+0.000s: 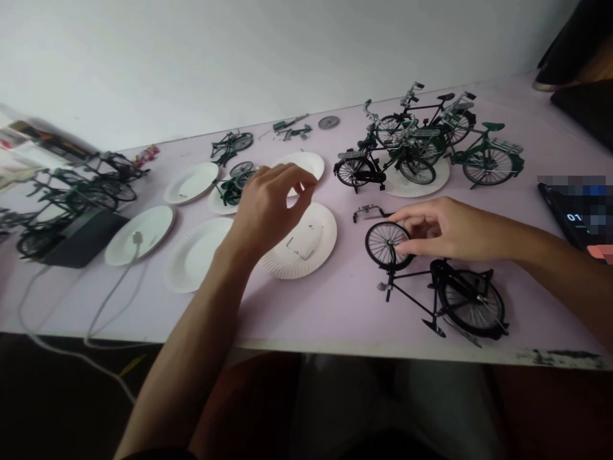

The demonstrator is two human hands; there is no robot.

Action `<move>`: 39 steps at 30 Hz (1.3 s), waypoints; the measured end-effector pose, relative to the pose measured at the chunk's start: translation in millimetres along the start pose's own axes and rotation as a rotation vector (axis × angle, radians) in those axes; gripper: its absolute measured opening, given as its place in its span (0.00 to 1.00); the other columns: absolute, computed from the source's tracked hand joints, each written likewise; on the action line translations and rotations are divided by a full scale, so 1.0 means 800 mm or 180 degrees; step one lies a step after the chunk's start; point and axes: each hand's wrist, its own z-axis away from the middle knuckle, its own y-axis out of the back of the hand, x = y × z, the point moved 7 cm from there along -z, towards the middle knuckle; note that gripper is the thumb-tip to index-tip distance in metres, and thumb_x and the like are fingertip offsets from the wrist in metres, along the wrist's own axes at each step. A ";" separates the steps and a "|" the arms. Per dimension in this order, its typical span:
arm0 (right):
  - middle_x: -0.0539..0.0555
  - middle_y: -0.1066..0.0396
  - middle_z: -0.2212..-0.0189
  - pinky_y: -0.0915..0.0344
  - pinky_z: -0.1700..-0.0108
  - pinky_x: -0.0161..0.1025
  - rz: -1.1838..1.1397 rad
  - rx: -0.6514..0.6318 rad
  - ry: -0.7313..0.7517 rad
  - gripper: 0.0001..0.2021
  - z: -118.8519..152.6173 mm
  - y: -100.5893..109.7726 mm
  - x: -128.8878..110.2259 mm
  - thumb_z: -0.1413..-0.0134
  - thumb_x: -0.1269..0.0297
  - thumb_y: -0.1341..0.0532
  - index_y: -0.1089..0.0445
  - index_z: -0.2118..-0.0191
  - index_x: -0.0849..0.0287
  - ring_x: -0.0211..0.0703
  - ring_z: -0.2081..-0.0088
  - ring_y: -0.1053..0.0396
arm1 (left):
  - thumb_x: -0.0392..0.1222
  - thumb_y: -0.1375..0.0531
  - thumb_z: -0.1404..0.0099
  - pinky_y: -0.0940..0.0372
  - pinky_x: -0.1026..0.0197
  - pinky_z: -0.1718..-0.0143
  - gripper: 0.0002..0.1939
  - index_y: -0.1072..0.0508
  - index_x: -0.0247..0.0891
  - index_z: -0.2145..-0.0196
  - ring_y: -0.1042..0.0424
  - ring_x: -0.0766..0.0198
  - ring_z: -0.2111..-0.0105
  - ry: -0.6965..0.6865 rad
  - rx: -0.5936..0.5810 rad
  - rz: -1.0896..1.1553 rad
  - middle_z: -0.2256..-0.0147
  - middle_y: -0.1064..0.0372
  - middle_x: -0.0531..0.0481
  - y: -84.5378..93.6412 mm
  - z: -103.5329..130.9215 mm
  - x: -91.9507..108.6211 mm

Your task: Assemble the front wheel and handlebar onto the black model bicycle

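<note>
A black model bicycle (414, 284) lies on its side near the table's front edge, both wheels attached. My right hand (438, 230) is at its front wheel (383, 246), with the thumb by the hub and the other fingers curled at the rim. Just beyond that wheel lies a loose grey and black handlebar (368, 211). My left hand (271, 204) is raised over the paper plates, thumb and forefinger brought together in a pinch. Whatever may be between those fingertips is too small to make out. Under it, a paper plate (323, 252) carries a thin bent wire piece (299, 249).
Assembled model bicycles (486, 160) crowd the back right around a plate; more stand at left beside a dark box (89, 236). Loose parts (292, 131) lie by the wall. A cable (112, 291) crosses a left plate (158, 223). A phone (569, 214) lies at right.
</note>
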 end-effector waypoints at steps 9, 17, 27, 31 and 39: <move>0.46 0.32 0.74 0.39 0.71 0.38 -0.0170 0.0228 0.0020 0.24 0.000 -0.004 -0.008 0.43 0.50 0.33 0.31 0.43 0.51 0.38 0.75 0.35 | 0.39 0.45 0.27 0.33 0.53 0.58 0.10 0.25 0.34 0.59 0.25 0.58 0.65 0.0251 -0.1327 -0.0512 0.63 0.23 0.45 0.019 0.040 0.029; 0.49 0.29 0.70 0.38 0.68 0.39 -0.0059 0.0423 -0.0054 0.23 -0.002 -0.012 -0.020 0.42 0.49 0.34 0.31 0.45 0.53 0.39 0.72 0.35 | 0.37 0.48 0.25 0.36 0.53 0.52 0.11 0.26 0.35 0.54 0.25 0.56 0.59 -0.0046 -0.1694 -0.0361 0.57 0.23 0.45 0.031 0.088 0.036; 0.46 0.37 0.76 0.44 0.71 0.38 0.0789 -0.0056 -0.0322 0.32 0.014 0.019 -0.002 0.46 0.45 0.34 0.31 0.40 0.59 0.37 0.74 0.42 | 0.29 0.48 0.31 0.38 0.54 0.50 0.12 0.28 0.33 0.53 0.28 0.56 0.60 0.0046 -0.1698 -0.0303 0.59 0.25 0.43 0.010 0.080 0.034; 0.46 0.36 0.75 0.41 0.69 0.38 0.0958 0.0003 -0.0360 0.31 0.016 0.024 0.001 0.47 0.43 0.34 0.29 0.43 0.57 0.39 0.73 0.40 | 0.31 0.47 0.31 0.38 0.54 0.50 0.10 0.28 0.34 0.57 0.28 0.57 0.62 0.0219 -0.1766 -0.0209 0.62 0.25 0.45 0.011 0.082 0.027; 0.52 0.28 0.70 0.36 0.64 0.43 0.1363 0.0661 -0.0143 0.29 0.032 0.050 -0.023 0.48 0.38 0.34 0.26 0.48 0.53 0.46 0.68 0.32 | 0.34 0.43 0.29 0.36 0.52 0.52 0.06 0.29 0.35 0.54 0.28 0.53 0.55 0.0196 -0.1660 -0.0380 0.54 0.26 0.43 0.024 0.079 0.048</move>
